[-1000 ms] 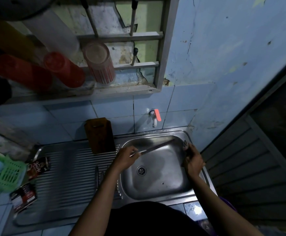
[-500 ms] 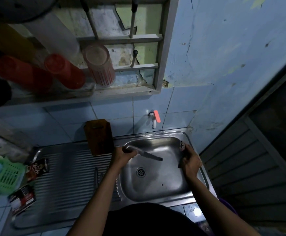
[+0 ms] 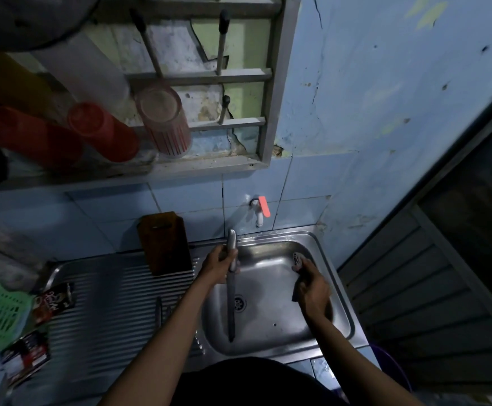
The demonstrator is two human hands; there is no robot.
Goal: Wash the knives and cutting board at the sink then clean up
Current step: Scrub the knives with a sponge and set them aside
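The left hand (image 3: 219, 263) holds a long knife (image 3: 231, 291) over the sink (image 3: 320, 339). Its fingers are curled tight around the handle, near the back of the bowl. The blade points toward the person, so the knife's long line runs from the back wall to the front edge of the sink. The tip hangs over the front part of the bowl, just past the drain (image 3: 239, 303).

The right hand (image 3: 312, 288) is at the right side of the bowl. Its fingers are wrapped around a dark scrubber (image 3: 299, 263), which is too dark to see well. This hand is apart from the knife, off to the blade's right side.

So I think the next move is a wipe along the blade. The right hand is the one to do it, because it has the scrubber and the blade lies to its left. It would need to slide along the long line of the knife, and the sharp edge could hurt the fingers if they cross it.

The tap (image 3: 258, 213) sits on the wall behind the sink; I see no water running. The cutting board (image 3: 165, 243) stands against the wall on the ribbed surface (image 3: 107, 303), left of the sink. Something thin that may be more knives (image 3: 159, 313) lies there too.
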